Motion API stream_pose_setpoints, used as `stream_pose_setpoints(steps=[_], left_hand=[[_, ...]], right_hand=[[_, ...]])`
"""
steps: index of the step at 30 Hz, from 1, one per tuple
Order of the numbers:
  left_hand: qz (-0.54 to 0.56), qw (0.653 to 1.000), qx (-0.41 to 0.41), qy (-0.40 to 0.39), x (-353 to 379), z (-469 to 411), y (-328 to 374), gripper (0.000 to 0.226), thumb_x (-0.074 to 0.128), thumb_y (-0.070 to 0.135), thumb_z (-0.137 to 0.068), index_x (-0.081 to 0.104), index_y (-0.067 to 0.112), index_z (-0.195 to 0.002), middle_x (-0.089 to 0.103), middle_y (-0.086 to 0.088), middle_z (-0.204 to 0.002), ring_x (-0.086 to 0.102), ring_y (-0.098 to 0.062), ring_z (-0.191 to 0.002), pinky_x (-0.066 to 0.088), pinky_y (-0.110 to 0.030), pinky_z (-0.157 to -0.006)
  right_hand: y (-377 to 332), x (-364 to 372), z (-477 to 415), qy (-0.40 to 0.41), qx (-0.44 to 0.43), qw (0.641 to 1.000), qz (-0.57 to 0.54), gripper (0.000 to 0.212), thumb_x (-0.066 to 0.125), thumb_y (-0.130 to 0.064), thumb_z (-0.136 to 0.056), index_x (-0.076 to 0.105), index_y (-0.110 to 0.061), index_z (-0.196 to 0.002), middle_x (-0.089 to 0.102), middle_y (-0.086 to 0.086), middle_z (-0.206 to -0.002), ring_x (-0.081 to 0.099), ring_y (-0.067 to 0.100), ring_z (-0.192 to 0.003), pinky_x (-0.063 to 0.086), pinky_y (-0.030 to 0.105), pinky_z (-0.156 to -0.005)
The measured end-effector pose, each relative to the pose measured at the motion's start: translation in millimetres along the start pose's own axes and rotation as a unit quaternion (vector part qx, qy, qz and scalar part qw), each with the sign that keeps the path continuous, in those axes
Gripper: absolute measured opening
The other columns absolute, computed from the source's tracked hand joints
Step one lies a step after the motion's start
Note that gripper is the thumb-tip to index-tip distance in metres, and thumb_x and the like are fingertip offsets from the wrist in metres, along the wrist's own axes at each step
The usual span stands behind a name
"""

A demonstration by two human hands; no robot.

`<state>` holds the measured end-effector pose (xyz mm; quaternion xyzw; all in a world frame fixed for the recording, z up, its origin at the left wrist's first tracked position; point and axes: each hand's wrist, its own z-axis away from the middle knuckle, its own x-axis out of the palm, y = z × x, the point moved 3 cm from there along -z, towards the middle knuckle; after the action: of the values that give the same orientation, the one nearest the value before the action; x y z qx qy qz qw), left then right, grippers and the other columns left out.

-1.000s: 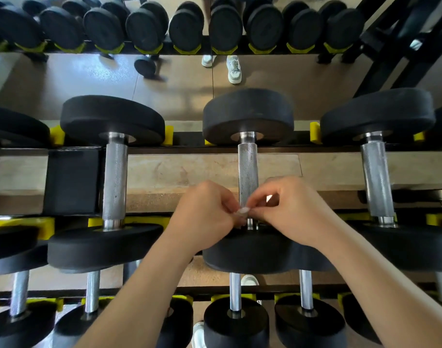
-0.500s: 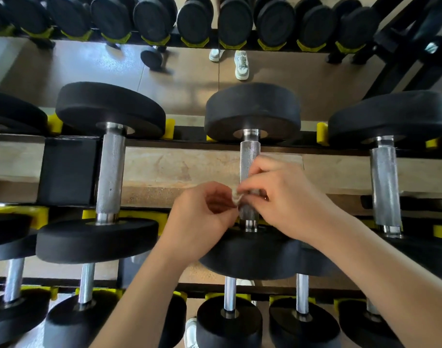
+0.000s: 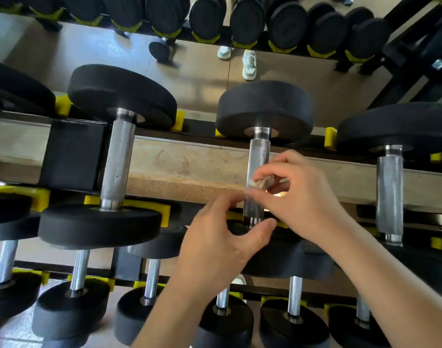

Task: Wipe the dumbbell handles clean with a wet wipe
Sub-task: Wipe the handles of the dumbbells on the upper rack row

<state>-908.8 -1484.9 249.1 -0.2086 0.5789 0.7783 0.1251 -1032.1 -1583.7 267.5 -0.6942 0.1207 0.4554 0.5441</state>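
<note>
Left hand point(image 3: 214, 237) has dropped away, fingers point(image 3: 222, 205) relaxed; right hand point(image 3: 302, 197) pinches wipe point(image 3: 261, 183) against handle point(image 3: 258, 151).

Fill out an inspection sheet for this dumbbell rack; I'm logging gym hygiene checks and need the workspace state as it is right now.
Surface: black dumbbell rack with yellow cradles, two tiers in view.
Job's things: wet wipe, small and crumpled, pressed on the middle dumbbell handle; left dumbbell handle and right dumbbell handle have no hand on them.
Clutter: nothing seen.
Grippers: right hand pinches the wipe against the handle; left hand is at the handle's lower end, fingertips blurred, grip unclear.
Cables: nothing seen.
Surroundings: brown floor, white sneakers, a further row of dumbbells beyond.
</note>
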Motion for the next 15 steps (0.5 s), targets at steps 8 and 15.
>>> stream_pose_setpoints(steps=[8,15], left_hand=[[-0.136,0.987,-0.059,0.06,13.6,27.6,-0.6,0.121,0.02,0.101,-0.047,0.011,0.03,-0.144,0.027,0.005,-0.15,0.032,-0.015,-0.138,0.042,-0.035,-0.106],[-0.193,0.977,-0.084,0.031,8.4,26.8,7.5,0.123,0.026,0.095,-0.05,0.011,0.021,-0.148,0.032,-0.002,-0.149,0.039,-0.02,-0.134,0.042,-0.033,-0.1]], right_hand=[[-4.4,-2.3,-4.2,0.024,-0.065,0.995,0.073,0.007,0.074,-0.011,-0.082,0.076,-0.014,-0.088,0.055,-0.014,-0.085,0.053,0.001,-0.075,0.039,0.009,-0.068],[-0.6,-8.5,-31.4,0.169,-0.035,0.984,0.038,0.004,0.075,-0.01,-0.081,0.076,-0.012,-0.084,0.057,-0.011,-0.078,0.053,-0.001,-0.066,0.041,0.01,-0.062]])
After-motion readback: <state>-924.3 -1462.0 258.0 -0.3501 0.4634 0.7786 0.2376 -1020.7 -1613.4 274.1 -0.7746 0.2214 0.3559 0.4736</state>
